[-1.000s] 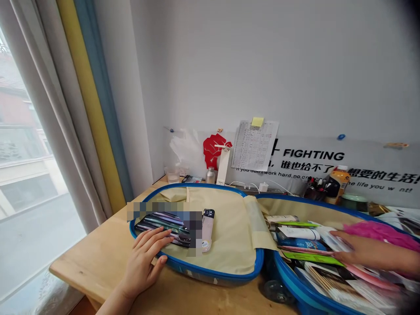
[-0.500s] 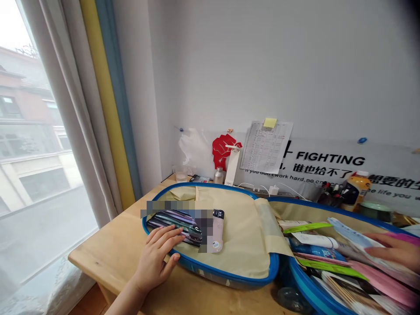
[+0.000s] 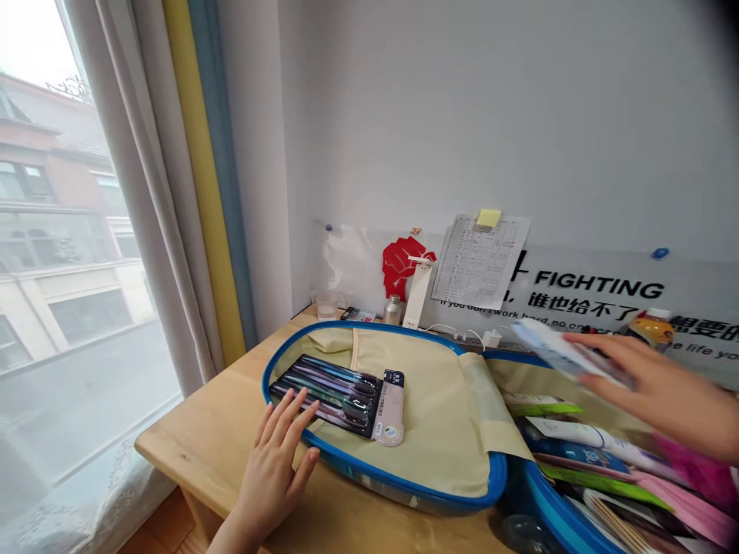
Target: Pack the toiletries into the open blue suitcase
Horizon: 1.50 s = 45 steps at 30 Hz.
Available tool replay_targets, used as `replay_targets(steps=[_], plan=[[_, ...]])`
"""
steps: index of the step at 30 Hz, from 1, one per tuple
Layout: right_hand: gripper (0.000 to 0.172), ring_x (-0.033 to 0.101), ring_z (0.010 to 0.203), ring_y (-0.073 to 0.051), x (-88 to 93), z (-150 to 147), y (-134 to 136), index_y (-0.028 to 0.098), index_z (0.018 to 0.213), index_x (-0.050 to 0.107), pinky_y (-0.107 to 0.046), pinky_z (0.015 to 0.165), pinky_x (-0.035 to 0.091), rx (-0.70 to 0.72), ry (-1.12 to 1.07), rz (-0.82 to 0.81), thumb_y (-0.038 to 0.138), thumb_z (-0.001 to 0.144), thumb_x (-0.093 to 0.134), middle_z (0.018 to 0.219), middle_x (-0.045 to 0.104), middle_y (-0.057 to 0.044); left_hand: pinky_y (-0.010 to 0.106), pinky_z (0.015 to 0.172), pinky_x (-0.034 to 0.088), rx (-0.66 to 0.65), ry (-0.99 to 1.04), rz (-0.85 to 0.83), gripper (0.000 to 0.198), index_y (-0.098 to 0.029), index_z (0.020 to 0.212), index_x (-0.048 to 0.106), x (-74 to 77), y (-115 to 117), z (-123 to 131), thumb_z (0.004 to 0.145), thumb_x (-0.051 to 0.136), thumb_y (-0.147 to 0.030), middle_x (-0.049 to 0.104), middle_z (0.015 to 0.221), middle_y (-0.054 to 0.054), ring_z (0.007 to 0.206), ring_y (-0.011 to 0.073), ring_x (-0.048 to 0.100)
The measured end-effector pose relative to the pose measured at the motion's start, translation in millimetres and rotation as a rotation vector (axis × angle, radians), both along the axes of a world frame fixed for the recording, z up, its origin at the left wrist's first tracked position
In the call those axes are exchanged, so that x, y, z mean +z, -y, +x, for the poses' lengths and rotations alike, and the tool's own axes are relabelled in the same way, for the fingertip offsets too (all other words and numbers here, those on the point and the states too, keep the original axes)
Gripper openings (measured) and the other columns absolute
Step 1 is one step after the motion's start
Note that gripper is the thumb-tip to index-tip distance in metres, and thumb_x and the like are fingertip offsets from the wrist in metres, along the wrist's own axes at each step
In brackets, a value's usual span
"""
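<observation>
My left hand (image 3: 277, 458) lies flat with fingers spread, its fingertips at the near edge of a pack of toothbrushes (image 3: 340, 392). That pack rests on the beige lining of the case's left half (image 3: 436, 419). My right hand (image 3: 658, 381) is raised over the case's right half (image 3: 546, 500), closed on a white and light-blue packet (image 3: 546, 346), blurred by motion. Beneath it lie a white tube (image 3: 569, 432), a blue packet (image 3: 583, 455), a lime-green strip (image 3: 612, 486), a pink item (image 3: 690, 500) and a bundle of thin wooden sticks (image 3: 615, 519).
The open case sits on a wooden table (image 3: 190, 431). Behind it stand a clear cup (image 3: 327, 306), a small bottle (image 3: 393, 310), a white upright device (image 3: 418, 292) and a charger plug (image 3: 492, 338). An orange bottle (image 3: 652, 329) is at the back right, partly hidden.
My right hand has lifted the white and light-blue packet up and leftward out of the case's right half. My left hand stays by the toothbrush pack. The view has shifted slightly.
</observation>
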State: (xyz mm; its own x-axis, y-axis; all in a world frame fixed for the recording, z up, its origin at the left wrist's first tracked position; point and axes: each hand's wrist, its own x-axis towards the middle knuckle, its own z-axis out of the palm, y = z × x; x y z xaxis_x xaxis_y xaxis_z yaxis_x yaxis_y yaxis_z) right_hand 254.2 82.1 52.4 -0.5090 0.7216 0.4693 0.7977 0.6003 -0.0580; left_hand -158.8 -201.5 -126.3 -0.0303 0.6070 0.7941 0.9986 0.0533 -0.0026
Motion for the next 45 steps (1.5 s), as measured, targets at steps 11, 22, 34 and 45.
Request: replay_targets(steps=[11,22,34,45], plan=[[0.062,0.047,0.121,-0.032,-34.9,-264,61,0.018,0.134,0.051,-0.048,0.102,0.038,0.442,0.328,-0.071,0.029,0.074,0.062,0.142,0.045,-0.014,0.050,0.113,0.033,0.055,0.060,-0.022,0.054,-0.025,0.144,0.040,-8.4,3,4,0.091,0.051,-0.031,0.047,0.147,0.007,0.140,0.0278,0.035],[0.041,0.048,0.123,-0.025,-74.7,-337,64,0.019,0.124,0.055,-0.050,0.102,0.041,0.503,0.411,-0.046,0.041,0.089,0.059,0.138,0.048,-0.009,0.049,0.113,0.034,0.090,0.045,-0.046,0.053,-0.027,0.144,0.041,-10.3,1,5,0.092,0.049,-0.031,0.046,0.148,0.005,0.141,0.0273,0.035],[0.047,0.034,0.139,-0.024,-24.4,-256,52,0.022,0.129,0.056,-0.040,0.116,0.026,0.568,0.366,-0.328,0.044,0.088,0.056,0.151,0.037,-0.009,0.048,0.115,0.030,0.061,0.060,-0.038,0.050,-0.026,0.142,0.042,-10.0,0,1,0.092,0.047,-0.031,0.046,0.147,0.005,0.141,0.0261,0.034],[0.046,0.065,0.104,-0.023,-2.2,-6,5,0.026,0.115,0.065,-0.033,0.088,0.051,0.018,0.230,-0.520,0.050,0.084,0.039,0.118,0.068,-0.007,0.048,0.116,0.027,0.028,0.054,0.006,0.047,-0.025,0.139,0.045,-10.6,-2,-3,0.092,0.046,-0.032,0.049,0.144,0.007,0.140,0.0267,0.035]])
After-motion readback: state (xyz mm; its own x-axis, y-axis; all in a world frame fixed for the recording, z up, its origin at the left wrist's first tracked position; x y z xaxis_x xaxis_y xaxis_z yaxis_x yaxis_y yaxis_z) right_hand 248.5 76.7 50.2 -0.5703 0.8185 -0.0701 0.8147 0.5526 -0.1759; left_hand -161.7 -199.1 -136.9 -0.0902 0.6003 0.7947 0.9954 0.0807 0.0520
